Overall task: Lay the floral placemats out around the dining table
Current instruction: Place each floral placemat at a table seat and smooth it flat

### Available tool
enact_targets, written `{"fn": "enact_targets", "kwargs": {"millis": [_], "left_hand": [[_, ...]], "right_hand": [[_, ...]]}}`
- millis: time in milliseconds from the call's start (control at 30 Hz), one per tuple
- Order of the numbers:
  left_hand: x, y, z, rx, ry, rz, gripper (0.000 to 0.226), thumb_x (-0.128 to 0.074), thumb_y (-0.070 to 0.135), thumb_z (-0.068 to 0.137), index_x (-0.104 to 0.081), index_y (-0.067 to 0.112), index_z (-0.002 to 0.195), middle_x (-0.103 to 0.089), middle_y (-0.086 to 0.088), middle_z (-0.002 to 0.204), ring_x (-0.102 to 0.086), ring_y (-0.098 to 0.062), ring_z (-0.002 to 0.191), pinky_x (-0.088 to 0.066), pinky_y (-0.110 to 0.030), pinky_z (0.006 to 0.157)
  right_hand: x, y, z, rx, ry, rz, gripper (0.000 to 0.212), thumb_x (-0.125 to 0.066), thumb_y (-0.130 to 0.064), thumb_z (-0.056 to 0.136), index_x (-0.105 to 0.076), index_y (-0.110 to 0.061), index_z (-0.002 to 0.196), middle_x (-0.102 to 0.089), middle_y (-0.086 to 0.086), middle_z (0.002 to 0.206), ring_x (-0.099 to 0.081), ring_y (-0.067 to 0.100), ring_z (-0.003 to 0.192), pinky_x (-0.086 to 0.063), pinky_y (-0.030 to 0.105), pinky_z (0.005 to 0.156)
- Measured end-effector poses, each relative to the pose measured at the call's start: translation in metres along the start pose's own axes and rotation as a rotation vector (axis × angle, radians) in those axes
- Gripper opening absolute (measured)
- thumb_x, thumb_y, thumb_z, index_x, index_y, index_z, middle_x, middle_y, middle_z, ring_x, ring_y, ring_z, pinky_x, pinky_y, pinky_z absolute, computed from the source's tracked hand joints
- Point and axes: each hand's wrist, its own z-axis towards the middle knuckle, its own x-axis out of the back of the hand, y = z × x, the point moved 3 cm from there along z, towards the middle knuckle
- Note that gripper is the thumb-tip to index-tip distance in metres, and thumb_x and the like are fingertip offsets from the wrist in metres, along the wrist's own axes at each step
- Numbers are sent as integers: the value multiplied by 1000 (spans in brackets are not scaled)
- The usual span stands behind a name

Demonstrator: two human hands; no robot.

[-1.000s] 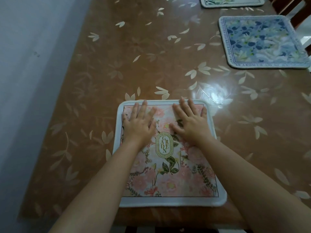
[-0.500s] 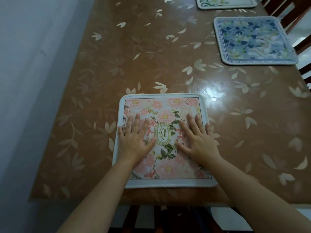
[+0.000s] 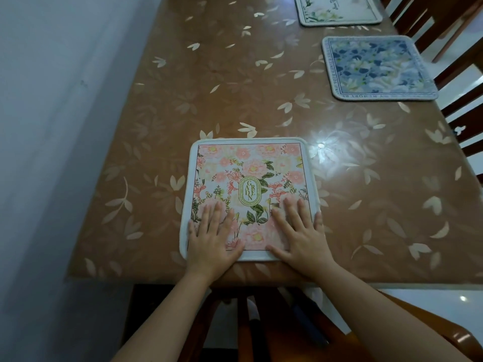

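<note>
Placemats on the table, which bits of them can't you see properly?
Head view only:
- Cream mat: far part cut off by the top edge.
- Pink mat: near corners hidden under the left hand and right hand.
- Blue mat: border words too small to read in full.

Left hand (image 3: 213, 241), right hand (image 3: 303, 239) (both flat)
</note>
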Motion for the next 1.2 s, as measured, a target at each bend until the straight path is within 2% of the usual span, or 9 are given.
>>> {"fn": "enact_targets", "kwargs": {"millis": [67,200,300,433,600,700,833,967,1200], "left_hand": [[1,2,-6,-6,20,-10,72,-21,65,79,-1,34,140,2,1,152,4,-25,140,2,-51,107],[2,4,-8,5,-9,-1,70,-16,64,79,4,33,139,8,1,151,12,-24,139,7,-50,108],[4,16,-11,33,-52,-23,69,-28,55,86,-6,24,143,0,-5,154,11,-24,139,3,-52,110],[26,49,-11,18,35,-111,55,-50,38,87,-39,12,134,-36,-13,144,-24,-29,136,-19,-51,108],[56,103,-12,-85,236,-145,38,-70,17,73,-62,3,108,-62,-20,117,-53,-37,113,-41,-57,93],[72,141,-12,-179,322,-155,33,-70,15,72,-65,3,102,-65,-19,111,-58,-36,107,-46,-55,88],[86,205,-9,-258,356,-168,32,-57,23,75,-66,6,101,-66,-16,109,-60,-33,104,-47,-53,88],[90,277,-9,-329,340,-182,34,-71,19,72,-66,6,103,-66,-17,111,-60,-34,104,-47,-53,87],[84,403,-9,-461,299,-177,36,-60,25,73,-66,8,104,-66,-13,111,-59,-29,106,-46,-51,91]], "right_hand": [[0,-4,-9,7,15,19,79,-18,-75,74,6,-38,139,10,2,152,17,31,138,11,56,106],[0,-8,-15,-18,-4,43,77,-18,-75,75,11,-39,137,15,1,151,22,29,136,14,53,107],[10,-9,-13,0,-82,35,78,-32,-69,81,4,-36,141,8,2,155,14,29,140,1,55,111],[39,-7,-19,46,-45,60,62,-45,-50,84,-26,-23,137,-27,3,149,-17,22,137,-17,53,110],[74,17,-41,9,81,64,48,-49,-36,86,-42,-16,130,-42,7,140,-34,24,131,-25,49,107],[99,41,-61,-4,225,69,40,-63,-28,79,-57,-11,115,-58,12,125,-51,31,118,-39,52,98],[130,81,-94,-59,342,67,39,-71,-22,72,-63,-10,108,-66,14,112,-61,32,104,-49,55,87],[154,136,-135,-125,413,87,40,-73,-22,71,-63,-10,108,-67,12,110,-61,31,103,-51,54,84],[169,243,-214,-266,513,109,42,-77,-20,67,-65,-10,106,-69,10,106,-64,29,100,-52,45,81]]}}
